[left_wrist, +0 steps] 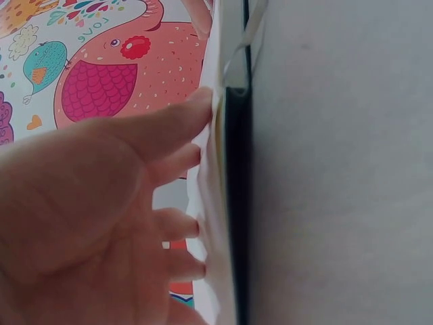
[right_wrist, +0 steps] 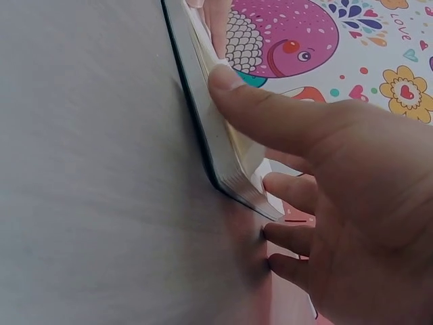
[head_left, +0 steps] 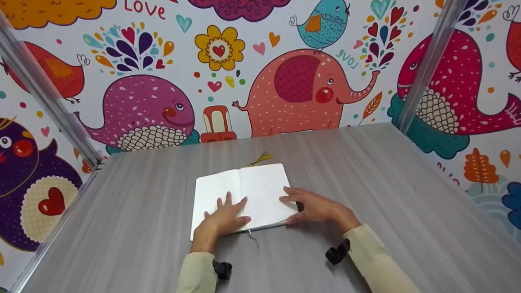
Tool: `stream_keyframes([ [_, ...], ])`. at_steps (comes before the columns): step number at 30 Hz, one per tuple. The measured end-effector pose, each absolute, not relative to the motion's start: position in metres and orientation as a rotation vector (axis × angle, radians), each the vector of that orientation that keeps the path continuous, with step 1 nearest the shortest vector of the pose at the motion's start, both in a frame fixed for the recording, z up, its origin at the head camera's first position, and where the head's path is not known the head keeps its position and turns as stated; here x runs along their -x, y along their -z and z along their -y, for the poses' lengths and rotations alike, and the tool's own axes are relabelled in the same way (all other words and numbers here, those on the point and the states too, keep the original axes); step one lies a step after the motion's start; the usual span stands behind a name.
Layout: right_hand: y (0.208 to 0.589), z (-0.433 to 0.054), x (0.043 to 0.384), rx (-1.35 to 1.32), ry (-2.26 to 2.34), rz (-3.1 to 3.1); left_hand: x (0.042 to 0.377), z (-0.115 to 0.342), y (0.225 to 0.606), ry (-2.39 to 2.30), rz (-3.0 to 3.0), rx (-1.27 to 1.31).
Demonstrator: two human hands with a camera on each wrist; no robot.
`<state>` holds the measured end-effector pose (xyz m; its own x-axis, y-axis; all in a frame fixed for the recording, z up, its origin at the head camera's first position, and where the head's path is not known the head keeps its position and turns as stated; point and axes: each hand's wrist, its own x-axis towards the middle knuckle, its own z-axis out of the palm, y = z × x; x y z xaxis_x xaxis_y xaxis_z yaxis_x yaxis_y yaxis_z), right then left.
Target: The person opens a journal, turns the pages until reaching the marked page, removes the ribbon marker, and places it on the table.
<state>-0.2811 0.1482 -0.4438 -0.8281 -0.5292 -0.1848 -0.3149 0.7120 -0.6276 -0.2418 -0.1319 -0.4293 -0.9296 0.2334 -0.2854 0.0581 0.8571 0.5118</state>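
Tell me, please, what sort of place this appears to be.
It looks like an indoor work booth, though I can't be sure: a wood-grain tabletop, metal posts at its far corners, and cartoon-printed walls behind and beside it.

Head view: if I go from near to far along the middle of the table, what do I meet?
Thin ribbon tail → open notebook with blank pages → yellow tassel → patterned wall.

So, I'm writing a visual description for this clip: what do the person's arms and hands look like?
The left sleeve and right sleeve are pale cream and plain, reaching near the wrists. A small black device shows at each cuff, left and right. The left hand and right hand wear no gloves.
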Motion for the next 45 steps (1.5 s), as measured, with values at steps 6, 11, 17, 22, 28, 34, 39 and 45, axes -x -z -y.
stream_keyframes([
  [6,0.445,-0.150,0.284,0.595,0.971,-2.572,0.242,0.132,0.430,-0.725,-2.690,-0.218],
  [11,0.444,-0.149,0.288,0.545,1.083,-2.619,0.243,0.132,0.432,-0.721,-2.691,-0.221],
  [17,0.445,-0.142,0.289,0.497,1.305,-2.648,0.245,0.132,0.432,-0.712,-2.688,-0.218],
  [22,0.448,-0.131,0.287,0.400,1.464,-2.669,0.246,0.131,0.432,-0.710,-2.684,-0.204],
  [28,0.446,-0.131,0.287,0.394,1.478,-2.674,0.245,0.132,0.432,-0.705,-2.687,-0.218],
  [34,0.444,-0.141,0.283,0.603,1.344,-2.612,0.242,0.132,0.432,-0.717,-2.690,-0.219],
  [39,0.442,-0.143,0.281,0.697,1.184,-2.587,0.242,0.132,0.431,-0.721,-2.689,-0.228],
  [45,0.442,-0.143,0.282,0.789,1.125,-2.616,0.243,0.132,0.430,-0.715,-2.689,-0.235],
])
